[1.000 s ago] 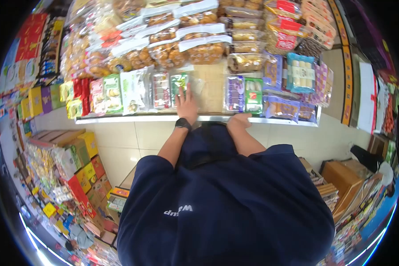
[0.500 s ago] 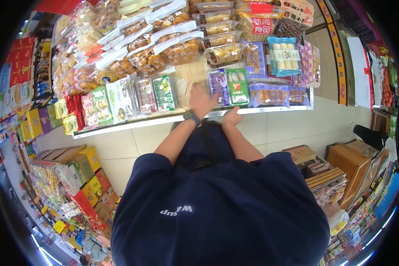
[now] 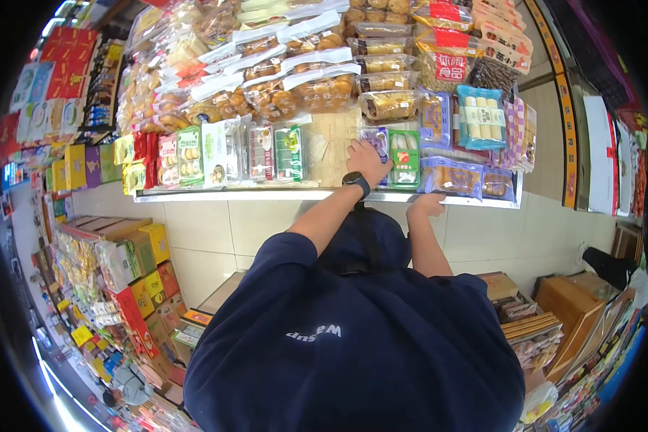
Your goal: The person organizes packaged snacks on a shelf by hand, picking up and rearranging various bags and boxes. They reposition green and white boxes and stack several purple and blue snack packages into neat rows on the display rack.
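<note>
Hands at snack shelf [image 3: 324, 194], my left hand [image 3: 366, 160] on purple pack [image 3: 379, 138].
Purple pack touches the green pack [image 3: 406, 155] on its right. My left fingers lie flat over the purple pack, can't tell if gripping. My right hand [image 3: 426, 205] is on the rail below-right of it, fingers bent narrow.

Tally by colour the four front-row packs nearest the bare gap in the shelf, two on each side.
Green packs: 2
Red pack: 1
Purple pack, touched by the left hand: 1
Total: 4
</note>
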`<state>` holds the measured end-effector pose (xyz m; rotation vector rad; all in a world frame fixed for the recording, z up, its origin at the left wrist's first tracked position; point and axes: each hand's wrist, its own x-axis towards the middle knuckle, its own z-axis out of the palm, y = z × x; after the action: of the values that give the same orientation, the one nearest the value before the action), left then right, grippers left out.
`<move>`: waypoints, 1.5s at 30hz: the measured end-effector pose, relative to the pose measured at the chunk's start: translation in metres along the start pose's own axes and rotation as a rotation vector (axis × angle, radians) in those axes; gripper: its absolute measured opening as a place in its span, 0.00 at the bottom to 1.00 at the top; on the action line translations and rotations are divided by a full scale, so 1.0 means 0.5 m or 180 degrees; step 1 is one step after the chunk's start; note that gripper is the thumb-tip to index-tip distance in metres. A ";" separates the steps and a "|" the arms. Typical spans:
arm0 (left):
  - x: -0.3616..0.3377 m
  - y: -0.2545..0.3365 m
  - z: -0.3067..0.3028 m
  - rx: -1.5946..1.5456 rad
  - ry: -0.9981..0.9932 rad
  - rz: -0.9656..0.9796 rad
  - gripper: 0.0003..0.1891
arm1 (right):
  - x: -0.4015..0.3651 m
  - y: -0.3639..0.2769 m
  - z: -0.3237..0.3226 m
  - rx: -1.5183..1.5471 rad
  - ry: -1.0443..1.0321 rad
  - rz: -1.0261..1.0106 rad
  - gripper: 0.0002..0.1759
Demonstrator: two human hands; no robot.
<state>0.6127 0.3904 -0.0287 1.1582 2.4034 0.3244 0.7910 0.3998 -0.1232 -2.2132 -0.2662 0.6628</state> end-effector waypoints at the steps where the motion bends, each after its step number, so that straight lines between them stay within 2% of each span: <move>1: -0.004 0.002 -0.001 -0.0055 0.0000 -0.0034 0.40 | -0.001 0.004 0.004 0.0065 0.0064 -0.0059 0.35; 4: -0.005 0.004 -0.004 -0.0136 -0.0042 -0.0049 0.40 | 0.007 0.033 0.024 0.0095 0.0335 -0.0406 0.38; 10: -0.009 0.013 -0.019 0.0012 -0.0137 -0.0050 0.38 | -0.004 0.020 0.017 -0.0037 0.0352 -0.0351 0.38; 14: -0.004 -0.003 -0.018 0.0044 0.0004 -0.0082 0.41 | -0.012 0.012 0.015 -0.0156 0.0390 -0.0323 0.38; 16: -0.006 -0.022 -0.038 0.0082 0.0091 -0.0087 0.41 | -0.017 0.005 0.013 -0.0080 0.0346 -0.0312 0.38; 19: -0.021 -0.093 -0.089 0.0081 0.0591 0.0118 0.41 | -0.014 0.010 0.015 -0.0018 0.0412 -0.0449 0.38; 22: -0.018 -0.169 -0.102 0.0022 0.0465 -0.0271 0.41 | -0.019 0.010 0.014 0.0067 0.0386 -0.0419 0.37; 26: -0.001 -0.226 -0.073 0.0320 0.0421 -0.0239 0.41 | -0.016 0.007 0.012 0.0121 0.0208 -0.0294 0.36; 29: 0.000 -0.208 -0.071 0.0486 0.0396 -0.0066 0.35 | -0.018 0.003 0.005 0.0125 0.0076 -0.0178 0.38; 32: 0.036 -0.241 0.003 0.1373 0.0702 0.0139 0.25 | -0.018 0.000 0.005 0.0155 0.0039 -0.0155 0.38; 35: 0.033 -0.224 0.005 0.1248 0.0605 -0.0055 0.18 | -0.008 0.014 0.013 0.0123 0.0080 -0.0231 0.38; 38: 0.035 -0.265 0.048 0.1206 0.0839 0.0492 0.18 | -0.003 0.024 0.015 0.0099 0.0106 -0.0225 0.38; 42: 0.032 -0.274 0.041 0.0931 0.0745 0.0661 0.20 | -0.001 0.028 0.022 -0.0095 0.0320 -0.0367 0.37; 45: 0.031 -0.265 0.027 0.0812 0.0610 0.0666 0.21 | -0.002 0.027 0.021 0.0187 0.0150 -0.0367 0.37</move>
<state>0.5210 0.3208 -0.0970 1.5627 2.5484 0.2056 0.7843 0.3971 -0.1386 -2.1370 -0.3433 0.5483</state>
